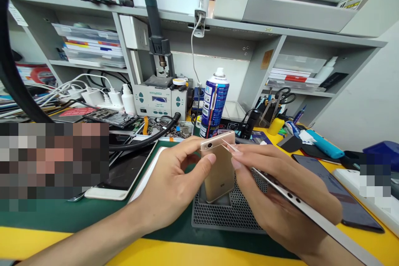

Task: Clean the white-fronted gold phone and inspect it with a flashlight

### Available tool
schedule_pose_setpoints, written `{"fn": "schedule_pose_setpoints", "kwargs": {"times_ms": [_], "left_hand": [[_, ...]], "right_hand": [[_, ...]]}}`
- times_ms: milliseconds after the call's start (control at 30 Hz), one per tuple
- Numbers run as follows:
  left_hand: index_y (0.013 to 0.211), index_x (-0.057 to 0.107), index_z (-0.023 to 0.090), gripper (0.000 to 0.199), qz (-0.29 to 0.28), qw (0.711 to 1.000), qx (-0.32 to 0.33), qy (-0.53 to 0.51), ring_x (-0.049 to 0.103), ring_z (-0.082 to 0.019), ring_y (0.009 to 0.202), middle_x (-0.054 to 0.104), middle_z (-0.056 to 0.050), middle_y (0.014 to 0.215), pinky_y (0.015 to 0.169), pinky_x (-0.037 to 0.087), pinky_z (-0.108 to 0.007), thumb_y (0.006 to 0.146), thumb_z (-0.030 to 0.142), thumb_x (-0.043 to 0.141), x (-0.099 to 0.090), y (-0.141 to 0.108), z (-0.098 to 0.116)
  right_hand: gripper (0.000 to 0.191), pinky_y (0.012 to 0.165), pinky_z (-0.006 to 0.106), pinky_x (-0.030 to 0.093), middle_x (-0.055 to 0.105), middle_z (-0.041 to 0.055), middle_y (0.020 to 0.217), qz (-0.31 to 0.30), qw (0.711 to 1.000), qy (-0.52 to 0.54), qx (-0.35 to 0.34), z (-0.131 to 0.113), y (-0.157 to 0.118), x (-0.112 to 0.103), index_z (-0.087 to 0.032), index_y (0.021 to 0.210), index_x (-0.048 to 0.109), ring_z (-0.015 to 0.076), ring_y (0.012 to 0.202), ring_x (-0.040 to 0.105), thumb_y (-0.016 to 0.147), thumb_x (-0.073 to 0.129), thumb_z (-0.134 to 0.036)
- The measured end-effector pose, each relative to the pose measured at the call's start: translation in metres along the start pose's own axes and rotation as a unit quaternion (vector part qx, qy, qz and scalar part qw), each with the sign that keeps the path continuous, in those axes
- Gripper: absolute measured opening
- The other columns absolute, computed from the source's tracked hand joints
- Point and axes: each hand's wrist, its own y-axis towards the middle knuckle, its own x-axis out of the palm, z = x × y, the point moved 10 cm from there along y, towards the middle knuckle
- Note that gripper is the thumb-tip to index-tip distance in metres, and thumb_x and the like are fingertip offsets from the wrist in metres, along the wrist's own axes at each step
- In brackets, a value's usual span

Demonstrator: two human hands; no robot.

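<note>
A gold phone (220, 174) stands nearly upright, its back with a camera lens facing me, its lower end on a black honeycomb mat (224, 222). My left hand (174, 183) grips the phone's upper left edge between thumb and fingers. My right hand (280, 195) holds long metal tweezers (288, 195) like a pen. Their fine tips touch or almost touch the phone's back near its top edge, right of the lens. Whether anything is between the tips is too small to tell.
Behind the phone stands a blue spray can (214, 106). A white-framed tablet (124, 170) lies at the left, a dark phone (339, 191) at the right. A black hose (146, 140) crosses before the grey soldering station (158, 100).
</note>
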Motion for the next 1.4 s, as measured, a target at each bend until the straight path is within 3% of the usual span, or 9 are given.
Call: {"fn": "schedule_pose_setpoints", "kwargs": {"times_ms": [133,267,500,633,867,1167,1400], "left_hand": [[0.132,0.064,0.033,0.035,0.004,1.0,-0.001,0.008,0.063,-0.018,0.097,0.07,-0.002,0.115,0.088,0.049,-0.033,0.098,0.032,0.057,-0.001,-0.001,-0.001],[0.13,0.066,0.031,0.033,-0.001,1.0,0.009,0.003,0.062,-0.019,0.1,0.068,-0.003,0.117,0.091,0.048,-0.034,0.098,0.031,0.056,0.001,0.0,0.003],[0.119,0.07,0.025,0.027,0.005,1.0,0.018,0.014,0.059,-0.019,0.093,0.066,-0.004,0.1,0.092,0.048,-0.035,0.097,0.033,0.056,-0.001,0.001,0.002],[0.116,0.07,0.026,0.024,0.002,0.999,0.026,0.023,0.057,-0.017,0.092,0.064,-0.002,0.095,0.095,0.047,-0.034,0.098,0.032,0.055,-0.001,0.001,0.003],[0.111,0.072,0.025,0.022,-0.009,0.999,0.048,0.02,0.058,-0.017,0.096,0.065,-0.002,0.1,0.093,0.048,-0.031,0.099,0.029,0.053,0.001,-0.001,0.01],[0.13,0.065,0.031,0.033,-0.011,0.995,0.07,0.073,0.059,-0.017,0.101,0.066,-0.002,0.12,0.093,0.046,-0.029,0.1,0.026,0.052,0.004,-0.004,0.019],[0.13,0.064,0.03,0.034,-0.011,0.992,0.077,0.102,0.058,-0.016,0.098,0.066,-0.001,0.107,0.092,0.044,-0.029,0.099,0.024,0.052,0.004,-0.004,0.023]], "right_hand": [[0.016,0.088,0.012,0.055,0.077,0.0064,0.085,0.0,1.0,0.0,-0.004,-0.001,0.001,0.0,-0.011,0.084,0.072,0.0094,0.082,0.073,0.076,0.069,0.003],[0.017,0.087,0.013,0.056,0.077,0.0061,0.087,0.006,1.0,0.001,0.002,0.0,0.0,0.0,-0.012,0.085,0.072,0.0096,0.083,0.073,0.077,0.068,0.003],[0.017,0.086,0.014,0.057,0.077,0.0046,0.087,0.015,1.0,-0.016,-0.001,-0.003,-0.002,-0.002,-0.014,0.087,0.071,0.0098,0.083,0.074,0.079,0.068,0.0],[0.019,0.089,0.014,0.056,0.078,0.0046,0.09,-0.014,0.999,-0.039,-0.021,-0.004,-0.004,0.001,-0.014,0.093,0.072,0.0103,0.085,0.074,0.08,0.07,0.0],[0.027,0.093,0.019,0.056,0.077,0.0047,0.098,-0.036,0.999,-0.033,-0.017,0.0,-0.012,0.003,-0.016,0.1,0.073,0.0129,0.092,0.073,0.079,0.07,0.001],[0.024,0.086,0.019,0.059,0.078,0.0046,0.088,0.001,0.999,-0.015,-0.034,-0.008,-0.002,0.0,-0.016,0.093,0.073,0.0138,0.084,0.075,0.078,0.067,0.002],[0.025,0.078,0.022,0.062,0.078,0.005,0.086,0.012,0.999,-0.016,-0.025,-0.009,0.002,-0.005,-0.017,0.092,0.074,0.0146,0.079,0.074,0.078,0.065,0.002]]}}
